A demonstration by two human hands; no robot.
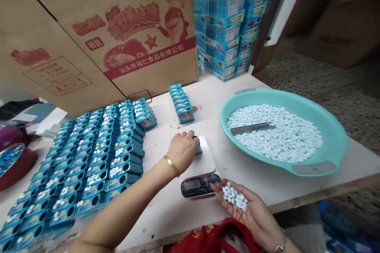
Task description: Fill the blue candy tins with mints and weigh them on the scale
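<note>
My left hand [183, 149], with a gold bracelet at its wrist, is closed over a small blue tin [198, 150] at the white plate of the kitchen scale [204, 160]. Most of that tin is hidden under my fingers, so I cannot tell whether it rests on the plate. The scale's display appears to read 0.0. My right hand [249, 209] is cupped palm up near the scale's front right corner, holding a small heap of white candies [234, 197].
Rows of blue tins [97, 158], many with candies on top, fill the left side. A short row of tins [181, 104] stands beyond the scale. At right, a turquoise basin [314, 169] holds loose candies and a metal scoop [252, 127]. Cartons [133, 63] stand behind.
</note>
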